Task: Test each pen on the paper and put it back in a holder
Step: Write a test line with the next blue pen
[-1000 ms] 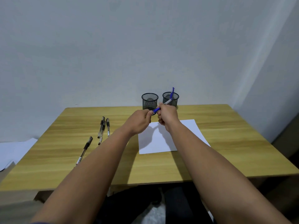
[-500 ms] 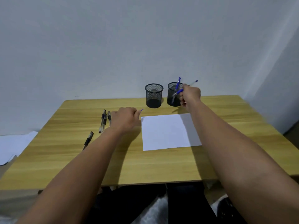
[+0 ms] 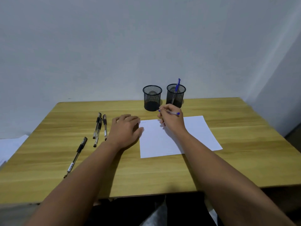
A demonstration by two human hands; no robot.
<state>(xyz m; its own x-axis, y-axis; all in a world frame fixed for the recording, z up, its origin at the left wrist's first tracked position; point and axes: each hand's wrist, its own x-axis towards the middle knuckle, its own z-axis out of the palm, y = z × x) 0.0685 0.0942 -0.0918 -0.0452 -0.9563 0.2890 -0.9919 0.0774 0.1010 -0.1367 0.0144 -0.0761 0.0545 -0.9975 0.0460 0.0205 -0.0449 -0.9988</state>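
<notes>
My right hand (image 3: 172, 122) grips a blue pen (image 3: 174, 113) above the far edge of the white paper (image 3: 164, 144); the pen lies almost level, tip pointing left. My left hand (image 3: 126, 131) rests knuckles up on the table, fingertips at the paper's left edge, and whatever is under its fingers is hidden. A faint mark shows near the paper's top left corner. Two black mesh holders stand behind: the left holder (image 3: 152, 98) looks empty, the right holder (image 3: 176, 95) has a second blue pen (image 3: 177, 86) upright in it.
Three black pens (image 3: 99, 128) lie side by side left of my left hand, and another black pen (image 3: 76, 156) lies nearer the front left. The wooden table (image 3: 236, 160) meets a white wall behind. White sheets (image 3: 9, 145) lie beyond the table's left edge.
My right hand has come back from the right holder to the paper's far edge with the pen. My left hand has shifted right to the paper's edge; the blue cap at its fingertips no longer shows.
</notes>
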